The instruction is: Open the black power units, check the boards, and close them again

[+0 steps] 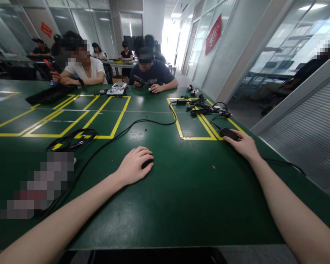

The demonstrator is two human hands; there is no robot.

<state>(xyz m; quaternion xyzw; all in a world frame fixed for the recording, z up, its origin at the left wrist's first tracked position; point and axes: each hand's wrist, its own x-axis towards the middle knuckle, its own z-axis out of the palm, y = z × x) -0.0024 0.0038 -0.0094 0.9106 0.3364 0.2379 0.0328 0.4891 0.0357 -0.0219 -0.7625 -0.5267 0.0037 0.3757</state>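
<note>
My left hand (pixel 136 165) is closed over a small black rounded object (pixel 147 163) on the green table (pixel 165 212). Most of that object is hidden under the palm, so its kind is unclear. Farther right, my right hand (pixel 244 145) grips a black box-like device (pixel 227 133), thumb on the near side and fingers on the far side. A thin black cord runs from the device's far end toward a tangle of black cables (pixel 199 106). The cable (pixel 286 163) beyond my right wrist trails off the table edge.
Yellow tape (pixel 112 132) marks rectangles on the table. A long black cable (pixel 134 123) crosses it, beside a coiled cable (pixel 71 141) and a blurred-out item (pixel 44 187) at left. Two people (pixel 151 71) sit opposite, near a white device (pixel 117 89) and black tray (pixel 48 94).
</note>
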